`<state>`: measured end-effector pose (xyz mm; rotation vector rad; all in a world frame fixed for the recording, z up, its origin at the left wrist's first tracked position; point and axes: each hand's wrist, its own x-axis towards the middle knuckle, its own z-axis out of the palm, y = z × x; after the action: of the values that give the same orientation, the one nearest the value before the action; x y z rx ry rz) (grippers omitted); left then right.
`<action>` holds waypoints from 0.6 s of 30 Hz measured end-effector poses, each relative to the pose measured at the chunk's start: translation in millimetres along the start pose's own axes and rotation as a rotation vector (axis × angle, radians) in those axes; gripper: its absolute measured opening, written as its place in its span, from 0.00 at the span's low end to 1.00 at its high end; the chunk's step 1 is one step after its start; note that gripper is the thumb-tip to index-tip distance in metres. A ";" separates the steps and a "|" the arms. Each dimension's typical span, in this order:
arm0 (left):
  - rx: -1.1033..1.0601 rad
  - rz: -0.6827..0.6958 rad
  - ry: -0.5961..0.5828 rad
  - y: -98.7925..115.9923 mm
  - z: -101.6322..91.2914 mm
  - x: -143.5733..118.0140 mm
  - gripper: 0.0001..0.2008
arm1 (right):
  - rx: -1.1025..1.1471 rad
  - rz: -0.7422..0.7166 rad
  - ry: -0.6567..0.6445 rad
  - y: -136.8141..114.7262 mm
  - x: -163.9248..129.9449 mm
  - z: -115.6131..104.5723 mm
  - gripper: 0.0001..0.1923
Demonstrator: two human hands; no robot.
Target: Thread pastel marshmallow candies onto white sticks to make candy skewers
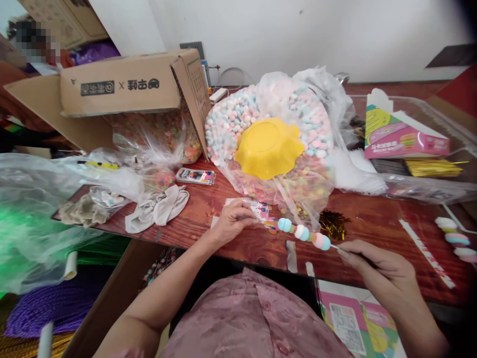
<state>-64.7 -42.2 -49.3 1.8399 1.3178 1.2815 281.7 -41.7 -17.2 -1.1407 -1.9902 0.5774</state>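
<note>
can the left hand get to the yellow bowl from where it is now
Probably yes. The left hand rests on the table just in front of the candy bag that the yellow bowl sits on, with nothing standing between them.

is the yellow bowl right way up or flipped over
Flipped over: the yellow bowl shows its flat base, wavy rim down on the candy bag.

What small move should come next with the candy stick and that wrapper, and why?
Probably slide the candy stick further left into the wrapper. The right hand has a grip on the bare stick end, and the blue candy at the tip points at the wrapper's edge, which the left hand pins to the table. Whether the wrapper's mouth is open, I cannot tell.
</note>
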 end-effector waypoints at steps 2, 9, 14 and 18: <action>-0.026 -0.006 -0.018 2.3 1.3 -0.6 0.07 | 0.020 -0.085 -0.032 1.2 1.0 0.0 0.04; 0.038 0.095 -0.169 11.5 5.1 -4.7 0.06 | -0.343 -0.360 -0.070 4.7 -1.5 -7.0 0.10; 0.117 0.161 -0.248 9.5 9.8 -6.7 0.06 | -0.396 -0.514 -0.052 -3.2 0.5 -8.7 0.13; 0.070 0.179 -0.169 4.2 6.0 -6.8 0.08 | -0.305 -0.371 -0.007 -4.5 -2.1 -19.8 0.07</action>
<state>-58.1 -49.5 -50.9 2.1046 1.1430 1.1500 295.6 -45.5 -2.7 -0.9039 -2.2759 0.0881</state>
